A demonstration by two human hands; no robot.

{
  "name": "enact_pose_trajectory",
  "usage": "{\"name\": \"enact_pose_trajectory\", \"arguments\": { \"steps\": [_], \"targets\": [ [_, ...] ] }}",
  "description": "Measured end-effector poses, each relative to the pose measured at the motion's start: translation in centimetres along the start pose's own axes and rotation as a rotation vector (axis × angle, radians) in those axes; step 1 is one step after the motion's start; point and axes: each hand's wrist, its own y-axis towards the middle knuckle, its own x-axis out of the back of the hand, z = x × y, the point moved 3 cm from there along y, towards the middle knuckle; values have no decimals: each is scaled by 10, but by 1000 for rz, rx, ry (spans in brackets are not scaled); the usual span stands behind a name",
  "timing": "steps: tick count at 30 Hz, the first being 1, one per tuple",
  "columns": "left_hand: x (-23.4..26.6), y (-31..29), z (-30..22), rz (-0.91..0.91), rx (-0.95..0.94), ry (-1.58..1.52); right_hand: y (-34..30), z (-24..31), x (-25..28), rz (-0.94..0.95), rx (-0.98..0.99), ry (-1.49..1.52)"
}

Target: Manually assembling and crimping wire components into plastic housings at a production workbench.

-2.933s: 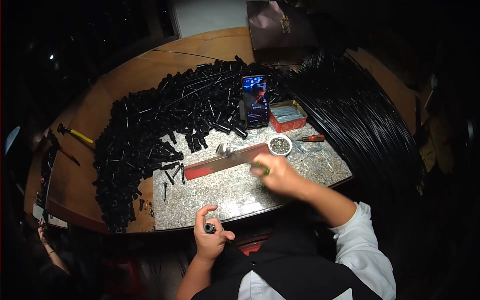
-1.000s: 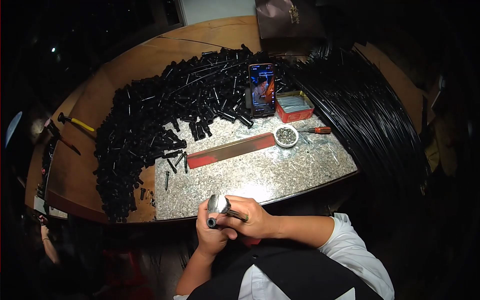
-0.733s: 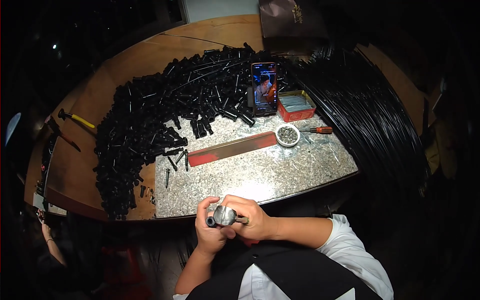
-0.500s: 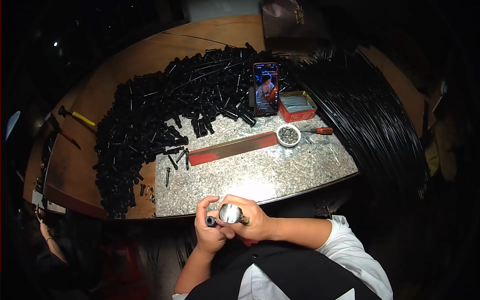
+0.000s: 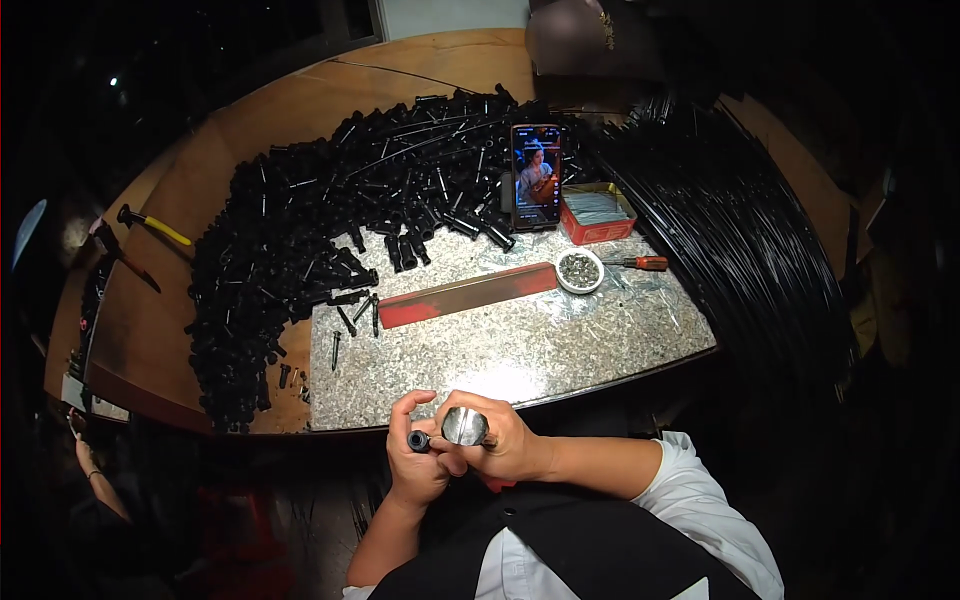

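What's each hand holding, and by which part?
Left hand: a black tube, around its side just below the open end. Right hand: a hammer-like tool, apparently by its handle close behind the round metal head; grip mostly hidden.

One phone [image 5: 537, 177], one red tin [image 5: 603, 233], one white bowl [image 5: 579, 291], one screwdriver [image 5: 652, 263], one red bar [image 5: 468, 295], one yellow-handled hammer [image 5: 166, 230] and one brown bag [image 5: 585, 45] are counted; one black tube [image 5: 419, 441] and one metal-headed tool [image 5: 464, 427] are held. The heaped black pieces [image 5: 300, 235] cannot be counted.

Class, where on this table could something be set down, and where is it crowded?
Free: the speckled slab between the red bar and the slab's near edge. Crowded: left and back, under black fittings; right, under black rods.
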Motion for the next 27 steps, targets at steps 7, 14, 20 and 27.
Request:
{"name": "enact_pose_trajectory", "arguments": {
  "steps": [7, 14, 20, 27],
  "targets": [
    [14, -4, 26, 104, -73, -112, 3, 4, 0, 51, 106, -55],
    [27, 2, 21, 86, -205, 22, 22, 1, -9, 120, -28, -149],
    [38, 5, 25, -5, -3, -270, 19, 5, 12, 417, -566, -159],
    [55, 2, 28, -82, 14, -242, -5, 21, 41, 474, -108, -676]
  ]
}}
